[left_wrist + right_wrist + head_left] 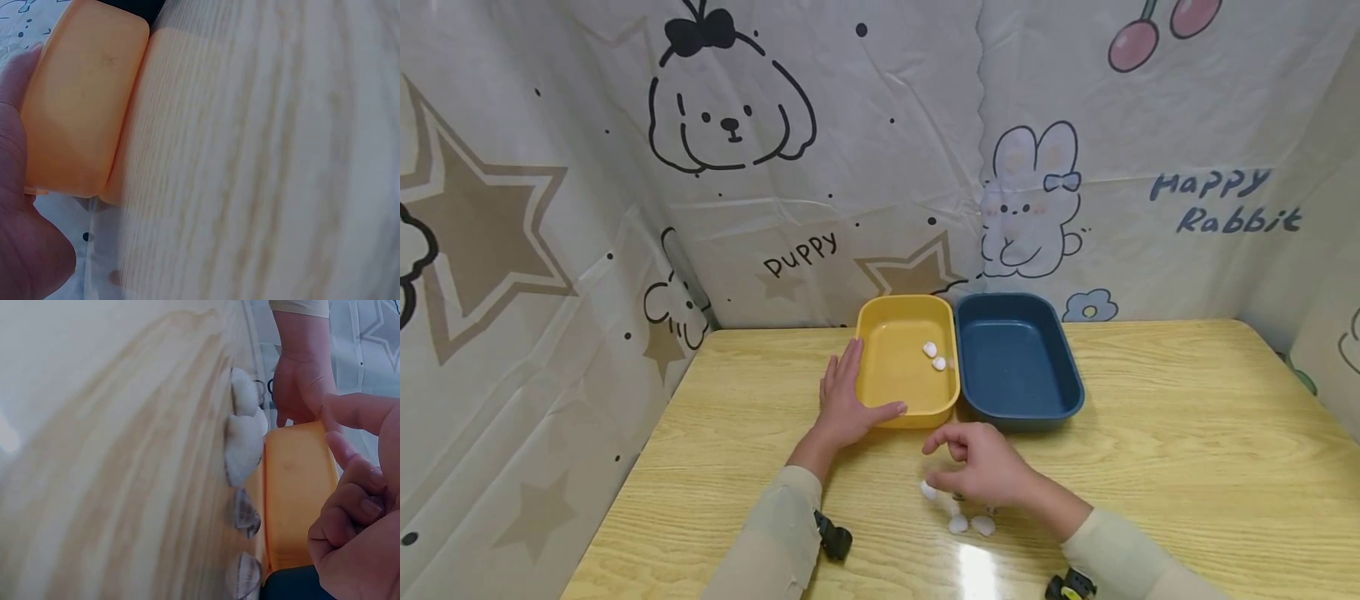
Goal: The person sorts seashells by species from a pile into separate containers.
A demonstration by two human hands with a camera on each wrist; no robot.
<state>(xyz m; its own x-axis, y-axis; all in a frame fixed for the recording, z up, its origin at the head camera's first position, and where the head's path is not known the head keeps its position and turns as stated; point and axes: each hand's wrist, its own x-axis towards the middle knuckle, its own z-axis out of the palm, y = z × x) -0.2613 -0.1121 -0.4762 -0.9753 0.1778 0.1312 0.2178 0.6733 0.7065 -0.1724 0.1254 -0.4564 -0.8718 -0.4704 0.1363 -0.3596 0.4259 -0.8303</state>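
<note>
My left hand [845,407] rests against the yellow tray [891,333], fingers spread along its left side and thumb over the near rim. Two white seashells [935,357] lie inside that tray, near its right wall. Above the tabletop in front of the trays hovers my right hand [985,467], thumb and index finger apart, the other fingers bent, with nothing seen between them. Below and beside it are several seashells [982,525], partly hidden by the hand in the head view. The right wrist view shows white shells [244,450] and darker, greyish ones [246,514] in a row.
A dark blue tray [1018,358] stands against the yellow tray's right side. Both sit near the back edge of the wooden table [1187,433]. Behind it hangs a printed curtain [887,167] with cartoon animals and stars.
</note>
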